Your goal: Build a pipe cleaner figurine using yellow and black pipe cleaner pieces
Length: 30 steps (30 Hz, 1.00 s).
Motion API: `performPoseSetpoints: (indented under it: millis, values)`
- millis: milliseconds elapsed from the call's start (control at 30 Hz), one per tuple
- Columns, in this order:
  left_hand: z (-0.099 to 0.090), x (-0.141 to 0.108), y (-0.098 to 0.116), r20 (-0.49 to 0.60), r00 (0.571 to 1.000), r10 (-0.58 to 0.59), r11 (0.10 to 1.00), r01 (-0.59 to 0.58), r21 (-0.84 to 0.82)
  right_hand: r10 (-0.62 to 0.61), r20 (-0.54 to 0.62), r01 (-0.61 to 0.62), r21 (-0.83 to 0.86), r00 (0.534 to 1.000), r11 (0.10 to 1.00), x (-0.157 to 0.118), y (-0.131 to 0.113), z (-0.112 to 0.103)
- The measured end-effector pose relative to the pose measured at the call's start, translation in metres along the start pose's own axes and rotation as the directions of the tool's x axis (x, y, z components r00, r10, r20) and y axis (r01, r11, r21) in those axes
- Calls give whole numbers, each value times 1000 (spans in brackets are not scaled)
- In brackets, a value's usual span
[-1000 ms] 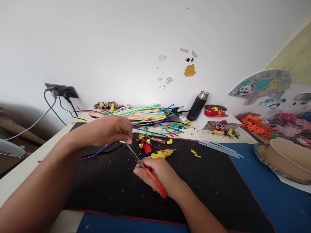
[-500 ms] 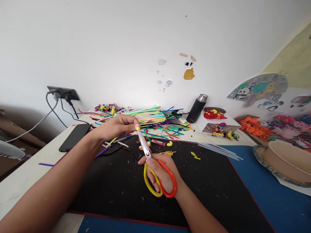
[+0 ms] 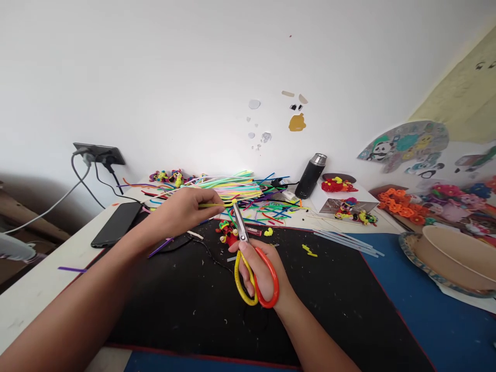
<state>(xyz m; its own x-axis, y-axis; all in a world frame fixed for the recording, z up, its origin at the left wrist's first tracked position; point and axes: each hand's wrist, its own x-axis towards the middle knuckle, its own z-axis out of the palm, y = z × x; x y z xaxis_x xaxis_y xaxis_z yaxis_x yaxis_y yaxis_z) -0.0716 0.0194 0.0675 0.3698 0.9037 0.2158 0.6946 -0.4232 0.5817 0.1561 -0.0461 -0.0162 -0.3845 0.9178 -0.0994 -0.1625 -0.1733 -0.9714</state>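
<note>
My left hand [image 3: 186,209] pinches a thin yellow pipe cleaner [image 3: 229,204] between thumb and fingers, and its free end points right. At that end, the blade tips of the scissors [image 3: 239,222] meet the yellow fuzz; whether the blades grip it I cannot tell. My right hand [image 3: 267,271] is wrapped around the scissors' yellow and red handles, below the blades. Just behind the blades, a small red and green figure [image 3: 227,232] lies on the black mat [image 3: 186,305].
Behind my hands lies a heap of coloured pipe cleaners [image 3: 232,187]. A phone [image 3: 116,225] rests at left, and a black flask [image 3: 311,175] leans near the wall. Translucent sticks [image 3: 346,243] and a bowl [image 3: 461,250] are at right. Yellow scraps [image 3: 309,251] dot the mat.
The scissors' tips and my left hand have shifted slightly right. A length of yellow pipe cleaner now shows beyond my left fingers, where only a small yellow tip showed before.
</note>
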Motion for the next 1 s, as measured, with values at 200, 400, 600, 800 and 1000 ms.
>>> performPoseSetpoints:
  millis: [200, 400, 600, 800, 1000]
  values:
    - [-5, -13, 13, -70, 960, 271, 940, -249, 234, -13, 30, 17, -109, 999, 994, 0, 8, -1]
    - [-13, -13, 18, -109, 929, 354, 905, -311, 291, 29, 130, 1, -224, 991, 975, -3, 14, 1]
    - [-17, -4, 5, -7, 975, 222, 974, -222, 38, 64, 189, -22, -218, 980, 976, -6, 9, 1]
    - [-8, 10, -23, 63, 998, 19, 931, 5, -365, 29, 216, -17, -56, 976, 998, -7, 2, 0]
    - [0, 10, -14, -1, 1000, -29, 942, 28, -333, -7, 123, 7, 6, 992, 1000, -3, 0, -1]
